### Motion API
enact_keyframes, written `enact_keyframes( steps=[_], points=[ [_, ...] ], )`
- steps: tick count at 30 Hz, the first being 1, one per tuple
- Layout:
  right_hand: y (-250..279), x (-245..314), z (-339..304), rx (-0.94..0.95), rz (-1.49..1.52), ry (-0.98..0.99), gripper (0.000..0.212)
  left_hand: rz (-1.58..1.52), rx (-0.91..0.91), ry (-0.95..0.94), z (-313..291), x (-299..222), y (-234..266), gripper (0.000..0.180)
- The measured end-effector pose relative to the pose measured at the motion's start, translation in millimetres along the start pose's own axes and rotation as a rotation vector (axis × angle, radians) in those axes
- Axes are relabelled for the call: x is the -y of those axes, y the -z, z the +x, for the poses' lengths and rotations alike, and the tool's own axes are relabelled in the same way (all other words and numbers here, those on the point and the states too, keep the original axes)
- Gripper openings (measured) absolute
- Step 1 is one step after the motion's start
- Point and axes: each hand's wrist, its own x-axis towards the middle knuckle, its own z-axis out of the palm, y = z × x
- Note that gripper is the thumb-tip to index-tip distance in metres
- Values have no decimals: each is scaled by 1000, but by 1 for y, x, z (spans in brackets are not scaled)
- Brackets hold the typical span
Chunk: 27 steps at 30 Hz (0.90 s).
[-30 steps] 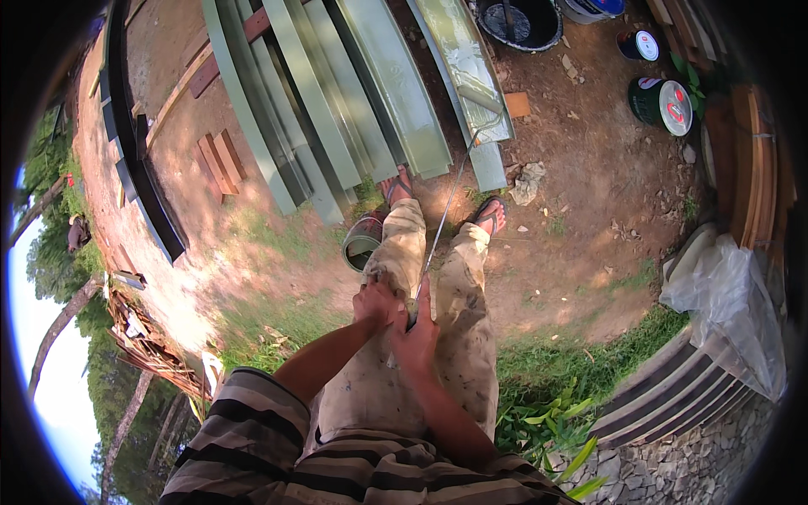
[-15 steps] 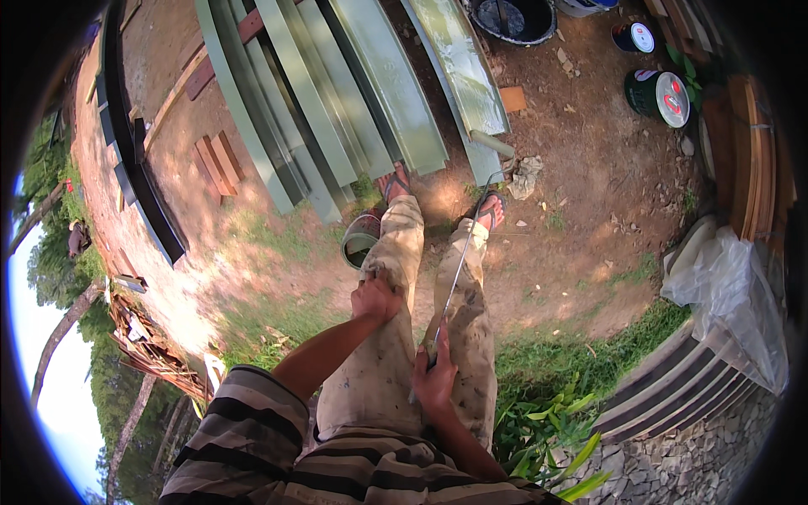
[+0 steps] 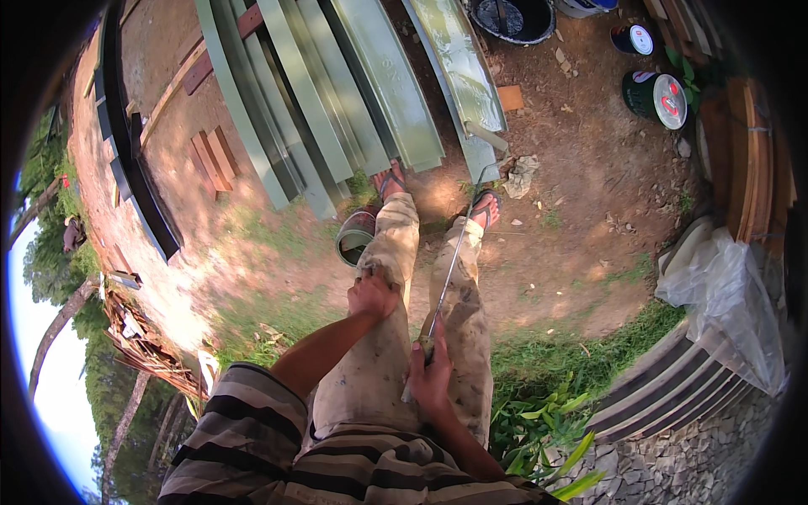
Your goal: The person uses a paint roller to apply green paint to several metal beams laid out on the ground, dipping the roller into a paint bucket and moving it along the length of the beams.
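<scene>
My right hand (image 3: 432,374) is wrapped round the handle of a paint roller. Its long thin metal rod (image 3: 450,273) runs forward between my legs to the roller head (image 3: 486,136). That head lies across the near end of a green metal panel (image 3: 465,76), whose surface shines wet. My left hand (image 3: 373,293) is closed at the knee of my stained beige trouser leg (image 3: 358,358), where the cloth is bunched; its fingertips are hidden. Beside my left shin stands a paint-smeared bucket (image 3: 357,236).
Several more green panels (image 3: 311,101) lie left of the wet one, on wooden pieces. A black tub (image 3: 513,21) and paint cans (image 3: 655,97) stand at the far right. Clear plastic sheeting (image 3: 724,295) drapes at right. Dark channels (image 3: 147,202) and wood blocks (image 3: 215,160) lie left.
The roller head has shifted slightly farther up the panel, away from me. Both hands keep their holds. The whole view has drifted a little.
</scene>
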Motion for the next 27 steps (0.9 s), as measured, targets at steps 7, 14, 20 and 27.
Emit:
enact_keyframes(
  steps=[7,14,20,27],
  points=[
    [-37,25,51,9,-164,126,71,-38,14,-6,-1,0,2,55],
    [-56,75,149,-30,-190,379,65,-94,-75,-52,10,21,-25,43],
    [-57,70,130,-27,-84,280,62,-84,-37,-69,1,16,-1,53],
    [-58,84,116,-35,-298,228,63,-138,24,-2,2,13,16,59]
  ],
)
